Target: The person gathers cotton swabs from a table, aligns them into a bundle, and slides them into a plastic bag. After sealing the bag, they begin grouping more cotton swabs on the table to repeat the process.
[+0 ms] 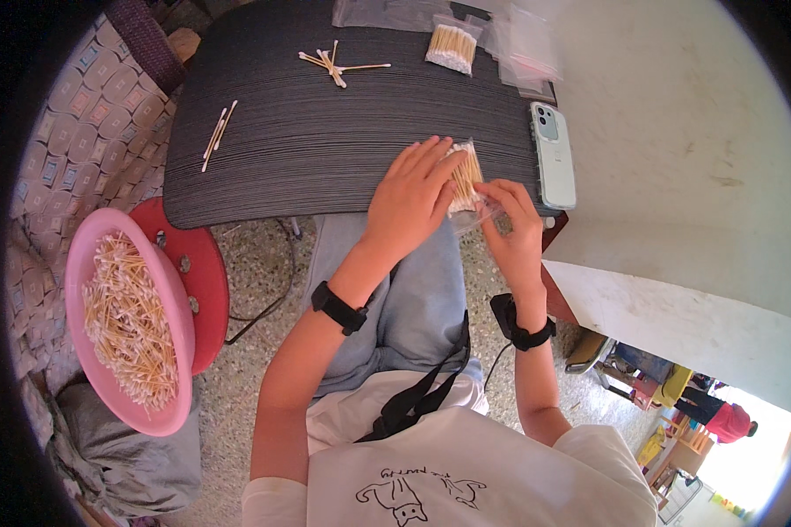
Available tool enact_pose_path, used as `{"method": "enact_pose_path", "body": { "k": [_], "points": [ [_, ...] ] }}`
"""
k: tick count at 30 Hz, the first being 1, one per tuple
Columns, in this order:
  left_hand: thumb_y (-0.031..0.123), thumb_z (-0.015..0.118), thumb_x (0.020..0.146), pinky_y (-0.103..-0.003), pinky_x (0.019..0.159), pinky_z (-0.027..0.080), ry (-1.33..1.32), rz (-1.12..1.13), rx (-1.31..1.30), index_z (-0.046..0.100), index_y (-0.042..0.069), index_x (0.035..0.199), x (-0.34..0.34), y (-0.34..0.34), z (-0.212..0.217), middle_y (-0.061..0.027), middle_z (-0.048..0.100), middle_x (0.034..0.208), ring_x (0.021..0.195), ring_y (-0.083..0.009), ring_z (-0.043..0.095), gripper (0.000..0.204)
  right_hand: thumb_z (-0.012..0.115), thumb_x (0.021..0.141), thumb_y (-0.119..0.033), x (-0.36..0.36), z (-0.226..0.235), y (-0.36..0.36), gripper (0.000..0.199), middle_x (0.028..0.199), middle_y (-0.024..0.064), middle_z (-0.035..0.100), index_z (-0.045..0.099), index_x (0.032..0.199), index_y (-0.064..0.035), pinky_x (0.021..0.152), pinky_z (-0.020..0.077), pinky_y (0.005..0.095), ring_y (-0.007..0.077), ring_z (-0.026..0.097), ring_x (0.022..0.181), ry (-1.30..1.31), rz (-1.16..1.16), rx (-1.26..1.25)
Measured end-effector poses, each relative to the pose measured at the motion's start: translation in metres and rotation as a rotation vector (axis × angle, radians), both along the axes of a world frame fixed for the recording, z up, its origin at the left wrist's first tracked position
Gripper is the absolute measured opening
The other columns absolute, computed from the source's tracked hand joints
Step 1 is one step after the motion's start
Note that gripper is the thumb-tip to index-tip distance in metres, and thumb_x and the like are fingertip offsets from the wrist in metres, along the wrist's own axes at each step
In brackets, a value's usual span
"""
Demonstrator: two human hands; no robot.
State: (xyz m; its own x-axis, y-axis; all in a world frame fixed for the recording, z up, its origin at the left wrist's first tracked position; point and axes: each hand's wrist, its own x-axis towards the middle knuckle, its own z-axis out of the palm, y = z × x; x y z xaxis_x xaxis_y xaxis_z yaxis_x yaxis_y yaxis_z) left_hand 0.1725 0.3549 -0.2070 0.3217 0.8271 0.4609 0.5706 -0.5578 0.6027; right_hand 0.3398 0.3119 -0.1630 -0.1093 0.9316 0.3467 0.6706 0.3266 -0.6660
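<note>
A small clear plastic bag of cotton swabs (467,176) lies at the near edge of the black table, its bottom end hanging slightly over. My left hand (410,191) is laid over the bag's left side, thumb and index finger gripping it, the other fingers extended toward the table. At the bag's near right corner, my right hand (511,221) pinches the loose clear plastic between thumb and fingers. The swabs inside lie side by side, white tips at both ends. My fingers hide part of the bag.
Loose cotton swabs (332,67) lie on the black table (325,132), with several more at its left. A filled swab bag (453,46) and clear bags (523,44) sit at the back. A phone (554,158) rests right. A pink basin (185,351) of swabs stands on a red stool (209,290).
</note>
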Motion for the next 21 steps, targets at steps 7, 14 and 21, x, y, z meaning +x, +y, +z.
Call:
{"method": "enact_pose_path", "body": {
  "k": [7,14,21],
  "points": [
    [0.015,0.054,0.093,-0.044,0.112,0.033,0.014,-0.005,-0.009,0.052,0.008,0.131,0.000,0.000,0.001,-0.0129,0.052,0.137,0.131,-0.0301,0.045,0.039,0.071,0.079,-0.001,0.010,-0.001,0.009,0.020,0.093,0.0108,0.063,0.069,0.099,-0.0019,0.074,0.0512,0.0333,0.0249,0.063,0.083,0.000,0.022,-0.060],
    [0.015,0.055,0.092,-0.044,0.112,0.033,0.001,0.005,-0.006,0.053,0.007,0.129,0.000,0.000,0.001,-0.0131,0.052,0.137,0.131,-0.0302,0.045,0.038,0.075,0.075,-0.002,0.006,-0.005,0.011,0.019,0.091,0.0100,0.062,0.071,0.094,-0.0022,0.071,0.0511,0.0330,0.0240,0.063,0.080,0.005,0.053,0.015],
    [0.020,0.063,0.087,-0.042,0.108,0.038,-0.115,0.045,-0.022,0.059,0.006,0.117,0.002,0.000,0.005,-0.0135,0.060,0.127,0.124,-0.0299,0.051,0.033,0.076,0.075,-0.004,0.003,0.000,0.011,0.019,0.090,0.0085,0.062,0.071,0.093,-0.0014,0.067,0.0513,0.0291,0.0195,0.063,0.079,0.040,0.020,-0.048]
  ]
}}
